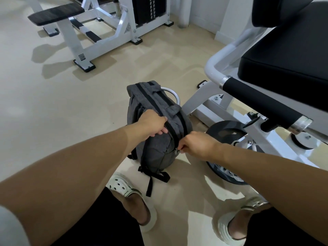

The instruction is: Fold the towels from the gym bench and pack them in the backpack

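A grey backpack with black zips and straps stands on the beige floor in front of my feet, leaning against a white machine frame. My left hand grips the bag's upper left side beside the main zip. My right hand pinches the zip pull on the bag's right side. The zip looks closed along the top. No towel is in view. The black padded gym bench at the right is bare on the part I can see.
A white gym machine with a black roller pad and a wheel stands right of the bag. Another white machine with a black seat pad stands at the back left. My white clogs are on the floor below the bag.
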{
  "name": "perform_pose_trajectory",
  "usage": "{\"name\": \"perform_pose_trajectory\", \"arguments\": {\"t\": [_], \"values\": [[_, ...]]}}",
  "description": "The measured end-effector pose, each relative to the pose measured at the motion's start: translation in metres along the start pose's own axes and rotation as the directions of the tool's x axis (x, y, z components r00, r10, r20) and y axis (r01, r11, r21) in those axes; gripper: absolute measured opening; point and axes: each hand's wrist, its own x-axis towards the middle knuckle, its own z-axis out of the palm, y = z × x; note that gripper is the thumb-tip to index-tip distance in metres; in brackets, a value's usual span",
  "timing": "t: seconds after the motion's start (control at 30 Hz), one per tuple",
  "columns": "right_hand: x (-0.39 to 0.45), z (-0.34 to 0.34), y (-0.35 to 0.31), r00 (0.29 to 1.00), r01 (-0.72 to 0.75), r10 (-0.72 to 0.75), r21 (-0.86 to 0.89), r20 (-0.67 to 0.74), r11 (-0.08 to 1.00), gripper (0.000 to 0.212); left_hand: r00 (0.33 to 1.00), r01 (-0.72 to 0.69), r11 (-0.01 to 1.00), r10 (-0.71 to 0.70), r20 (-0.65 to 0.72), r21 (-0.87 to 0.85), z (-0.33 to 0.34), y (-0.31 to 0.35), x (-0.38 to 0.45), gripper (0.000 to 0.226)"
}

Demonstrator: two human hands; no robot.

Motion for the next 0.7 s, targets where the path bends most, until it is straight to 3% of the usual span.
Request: {"name": "perform_pose_trajectory", "arguments": {"t": [0.1, 0.17, 0.23, 0.3, 0.37, 0.4, 0.47, 0.57, 0.7], "values": [[-0.001, -0.009, 0.004, 0.999, -0.009, 0.009, -0.003, 0.037, 1.000, 0.025, 1.000, 0.010, 0.999, -0.011, 0.006, 0.045, -0.005, 0.001, 0.003, 0.042], [-0.003, -0.018, 0.008, 0.998, -0.055, 0.055, -0.018, 0.018, 0.998, 0.026, 0.995, -0.022, 0.989, 0.037, -0.097, 0.149, -0.015, -0.002, 0.012, 0.051], [-0.004, -0.025, 0.011, 0.986, -0.136, 0.139, 0.034, -0.096, 0.990, 0.023, 0.969, -0.042, 0.973, 0.095, -0.229, 0.226, -0.025, -0.005, 0.022, 0.057], [-0.002, -0.029, 0.014, 0.932, -0.210, 0.254, 0.187, -0.258, 0.960, 0.018, 0.963, -0.006, 0.995, 0.034, -0.268, 0.104, -0.029, -0.007, 0.026, 0.079], [0.002, -0.029, 0.015, 0.873, -0.221, 0.348, 0.359, -0.341, 0.907, 0.022, 0.982, 0.033, 0.998, -0.042, -0.187, -0.050, -0.025, -0.007, 0.027, 0.095], [0.004, -0.028, 0.016, 0.877, -0.225, 0.363, 0.398, -0.316, 0.889, 0.028, 0.992, 0.044, 0.996, -0.052, -0.114, -0.073, -0.021, -0.007, 0.028, 0.096], [0.007, -0.025, 0.021, 0.913, -0.244, 0.341, 0.368, -0.225, 0.897, 0.038, 1.000, 0.024, 0.999, -0.023, 0.011, -0.049, -0.010, -0.004, 0.029, 0.087], [0.004, -0.026, 0.032, 0.918, -0.313, 0.366, 0.285, -0.155, 0.906, 0.028, 0.994, -0.044, 0.999, 0.045, 0.098, -0.017, 0.001, 0.009, 0.025, 0.066], [-0.003, -0.034, 0.041, 0.936, -0.337, 0.351, 0.222, -0.029, 0.915, 0.023, 0.978, -0.070, 0.997, 0.061, 0.201, 0.035, 0.014, 0.010, 0.029, 0.058]]}}
